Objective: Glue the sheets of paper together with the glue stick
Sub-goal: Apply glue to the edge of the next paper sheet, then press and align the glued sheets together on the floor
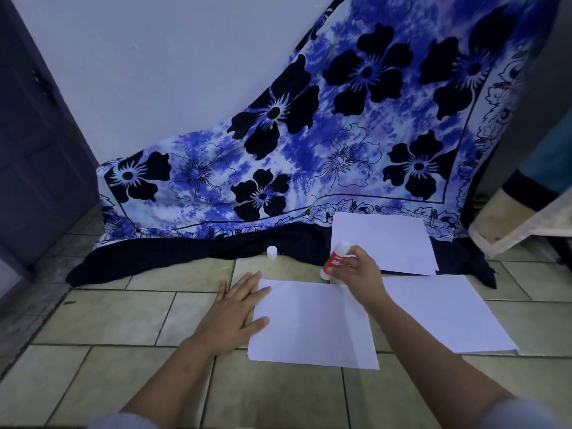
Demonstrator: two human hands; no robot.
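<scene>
Two arms show from the lower edge of the head view. The left hand (235,317) and the right hand (359,270) are bare. So are the left forearm (173,376) and the right forearm (433,345), uncovered from the wrist back almost to the elbow. At the very bottom each arm goes into a pale sleeve. The left sleeve (123,421) is a soft whitish-grey band. The right sleeve (526,411) has the same light tone with a faint bluish cast and fills more of its corner. Both sleeves are blurred at the rim of the wide-angle view, so the weave, the cuffs and any print cannot be told.
</scene>
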